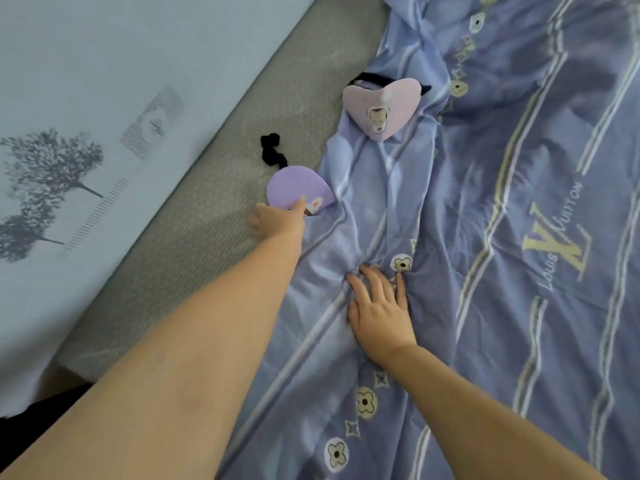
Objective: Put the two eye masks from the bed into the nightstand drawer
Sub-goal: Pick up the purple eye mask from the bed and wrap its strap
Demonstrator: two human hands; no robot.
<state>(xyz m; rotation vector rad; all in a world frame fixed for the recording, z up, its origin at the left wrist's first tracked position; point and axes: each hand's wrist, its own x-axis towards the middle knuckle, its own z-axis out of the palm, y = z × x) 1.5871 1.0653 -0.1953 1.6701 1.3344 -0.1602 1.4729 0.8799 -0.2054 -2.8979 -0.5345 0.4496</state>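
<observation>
A purple eye mask [294, 187] with a black strap lies at the edge of the blue quilt, partly on the grey mattress. My left hand [277, 221] reaches to its near edge, thumb on top and fingers under it, pinching the mask. A pink eye mask [381, 105] with a black strap and a small cartoon print lies further away on the quilt, folded and untouched. My right hand [379, 308] rests flat on the quilt, fingers spread, holding nothing. The nightstand and its drawer are out of view.
The blue patterned quilt [502, 237] covers the right side of the bed, wrinkled around my right hand. A strip of grey mattress [194, 244] runs along the left. A pale wall [86, 116] with tree prints borders the bed on the left.
</observation>
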